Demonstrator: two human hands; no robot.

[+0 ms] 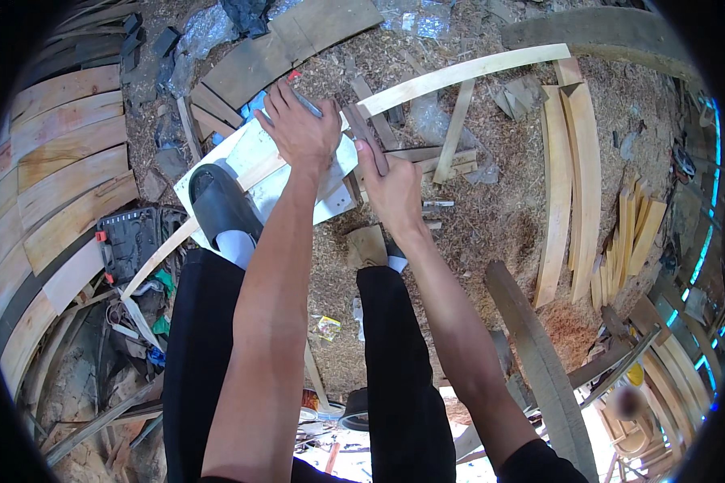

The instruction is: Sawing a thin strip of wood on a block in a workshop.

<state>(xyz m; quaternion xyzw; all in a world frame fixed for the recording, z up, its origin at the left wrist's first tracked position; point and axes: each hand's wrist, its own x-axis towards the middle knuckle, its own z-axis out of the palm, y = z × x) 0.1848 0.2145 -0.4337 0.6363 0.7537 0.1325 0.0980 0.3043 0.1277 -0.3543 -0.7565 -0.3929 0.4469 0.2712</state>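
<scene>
A long pale wooden strip (459, 74) runs slantwise across a white board (330, 211), passing under my left foot in a dark slipper (220, 201). My left hand (302, 133) is over the strip, with fingers bent down across it and the thumb towards the right. A grey edge shows by its fingers; what it belongs to is hidden. Just to the right, my right hand (393, 187) is closed around a dark brown, bar-like wooden handle (368, 135), held against the strip's near side. The tool's working part cannot be made out.
Pale planks (556, 193) lie at the right, beside a bundle of short sticks (635, 233). Stacked boards (76, 153) line the left, next to an open black tool case (129, 241). A grey curved beam (540, 362) lies near my right arm. Shavings cover the ground.
</scene>
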